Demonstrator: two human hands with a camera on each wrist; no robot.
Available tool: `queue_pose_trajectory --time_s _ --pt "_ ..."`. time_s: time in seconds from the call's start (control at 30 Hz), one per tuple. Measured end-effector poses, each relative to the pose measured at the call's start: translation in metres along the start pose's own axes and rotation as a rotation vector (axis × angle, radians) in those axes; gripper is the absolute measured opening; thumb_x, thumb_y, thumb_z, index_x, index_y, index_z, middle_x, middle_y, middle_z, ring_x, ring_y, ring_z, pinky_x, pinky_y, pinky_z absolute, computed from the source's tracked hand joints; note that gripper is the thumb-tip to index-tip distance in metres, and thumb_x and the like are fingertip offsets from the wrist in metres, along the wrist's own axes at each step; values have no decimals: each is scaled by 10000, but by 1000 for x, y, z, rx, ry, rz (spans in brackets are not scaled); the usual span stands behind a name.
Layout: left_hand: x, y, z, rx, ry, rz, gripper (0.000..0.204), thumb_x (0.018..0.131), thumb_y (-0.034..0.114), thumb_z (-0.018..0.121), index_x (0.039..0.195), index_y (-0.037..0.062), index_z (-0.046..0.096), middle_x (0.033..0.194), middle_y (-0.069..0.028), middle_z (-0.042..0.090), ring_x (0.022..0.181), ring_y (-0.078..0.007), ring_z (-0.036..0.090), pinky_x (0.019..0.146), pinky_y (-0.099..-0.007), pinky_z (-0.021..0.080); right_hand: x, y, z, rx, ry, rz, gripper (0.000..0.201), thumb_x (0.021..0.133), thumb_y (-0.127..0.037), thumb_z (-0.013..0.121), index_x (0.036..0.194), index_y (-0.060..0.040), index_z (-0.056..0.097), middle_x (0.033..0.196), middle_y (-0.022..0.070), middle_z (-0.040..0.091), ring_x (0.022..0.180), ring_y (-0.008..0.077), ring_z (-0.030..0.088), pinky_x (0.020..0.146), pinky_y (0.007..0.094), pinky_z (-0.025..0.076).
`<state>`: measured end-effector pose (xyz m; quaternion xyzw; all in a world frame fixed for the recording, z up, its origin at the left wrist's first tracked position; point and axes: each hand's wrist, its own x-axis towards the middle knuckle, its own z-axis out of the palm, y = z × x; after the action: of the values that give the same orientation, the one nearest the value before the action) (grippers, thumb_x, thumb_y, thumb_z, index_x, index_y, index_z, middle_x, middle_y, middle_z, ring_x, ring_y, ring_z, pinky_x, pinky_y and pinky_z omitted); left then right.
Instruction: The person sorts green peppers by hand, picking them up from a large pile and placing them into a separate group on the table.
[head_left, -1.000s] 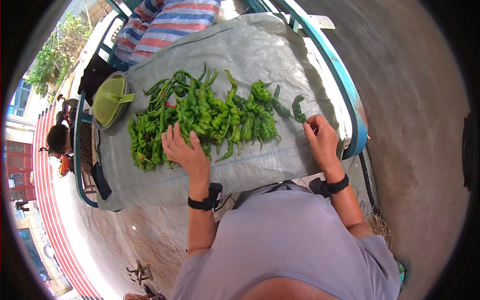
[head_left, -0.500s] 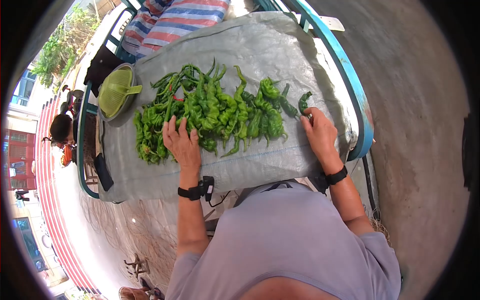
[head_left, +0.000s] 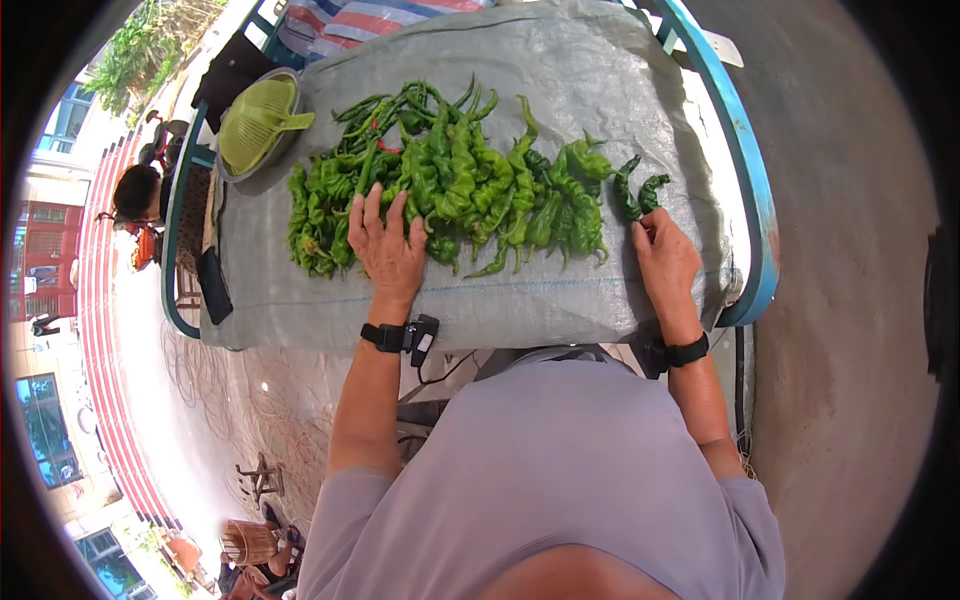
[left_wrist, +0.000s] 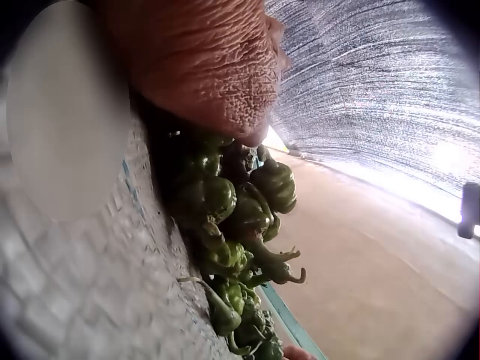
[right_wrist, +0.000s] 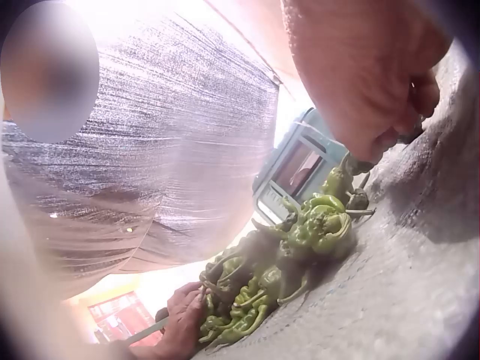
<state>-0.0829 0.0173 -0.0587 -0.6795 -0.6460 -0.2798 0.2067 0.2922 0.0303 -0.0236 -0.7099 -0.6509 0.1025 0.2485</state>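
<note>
A broad heap of green peppers (head_left: pixel 455 185) lies on a grey woven sheet (head_left: pixel 480 315). My left hand (head_left: pixel 388 255) rests at the heap's near left edge, fingers spread and lightly bent over the peppers. In the left wrist view its heel hangs close over several peppers (left_wrist: pixel 251 214). To the right of the heap, my right hand (head_left: pixel 667 262) pinches the near end of a small dark green pepper (head_left: pixel 653 190) between thumb and fingers. Another dark pepper (head_left: pixel 625 188) lies just left of it. In the right wrist view the curled fingers (right_wrist: pixel 424 97) stay low on the sheet.
A yellow-green strainer (head_left: pixel 258 125) sits in a bowl at the far left. Blue-green metal rails (head_left: pixel 750 190) bound the sheet on both sides. A striped bag (head_left: pixel 370 22) lies at the back, and a dark flat object (head_left: pixel 213 285) near the left rail.
The dark pepper at my right hand has shifted closer to the other dark one, which now stands more upright, apart from the heap. My left hand stays at the heap's near edge; the head view has shifted.
</note>
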Motion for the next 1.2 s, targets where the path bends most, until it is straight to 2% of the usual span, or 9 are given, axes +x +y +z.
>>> queue_pose_trajectory --time_s 0.1,0.2,0.3,0.43,0.6,0.77,0.93,1.03,1.2 --pt "-1 1 0 -8 -4 -27 361 970 337 578 1247 128 678 1503 -67 421 1420 -335 315 1140 -483 278 -9 -5 -2 85 9 45 241 950 -291 660 1117 -119 646 737 84 667 697 275 665 657 411 490" --pt "0 1 0 -7 -7 -39 359 960 338 592 1240 132 681 1503 -60 422 1420 -332 318 1137 -483 281 -22 -13 -1 155 -104 6 255 957 -317 667 1122 -122 662 703 69 645 646 251 636 633 362 492" --pt "0 1 0 -25 3 -50 350 953 338 600 1230 140 685 1495 -58 437 1414 -335 329 1132 -485 285 -30 -20 3 113 -200 -28 234 951 -320 676 1083 -128 676 707 76 655 656 242 649 630 354 492" --pt "0 1 3 -39 27 -52 341 946 327 603 1227 153 685 1473 -58 469 1402 -337 349 1123 -490 292 -33 -15 14 205 -139 -118 171 917 -303 716 955 -137 701 694 70 671 616 229 657 584 340 487" --pt "1 2 1 -7 -23 -59 356 938 320 593 1241 153 678 1514 -51 420 1426 -323 313 1140 -480 265 -34 -11 20 197 -72 -205 169 850 -267 772 835 -123 683 668 49 653 577 220 638 546 326 475" --pt "1 3 0 -9 -27 -39 369 923 302 622 1253 142 665 1523 -49 410 1433 -323 293 1121 -493 266 -35 -6 16 340 -113 -161 130 845 -208 757 838 -102 681 672 52 650 561 208 627 547 315 482" --pt "-1 -1 1 -13 -46 -28 378 936 306 621 1274 142 655 1534 -54 399 1442 -320 280 1123 -488 255 -41 2 21 456 -55 -40 130 899 -181 728 888 -68 664 660 51 614 561 131 582 552 281 464" --pt "-1 0 -2 -34 -51 -25 389 937 305 631 1283 128 650 1537 -57 398 1442 -321 279 1123 -484 252 -44 8 30 559 63 -27 114 944 -144 694 958 -43 643 710 35 609 600 91 558 564 264 458" --pt "-2 0 -4 -104 -48 -34 379 938 277 637 1276 104 652 1540 -54 388 1454 -312 276 1144 -469 249 -47 8 42 507 351 60 111 961 -104 675 1016 -29 615 768 22 608 617 81 538 569 250 453"
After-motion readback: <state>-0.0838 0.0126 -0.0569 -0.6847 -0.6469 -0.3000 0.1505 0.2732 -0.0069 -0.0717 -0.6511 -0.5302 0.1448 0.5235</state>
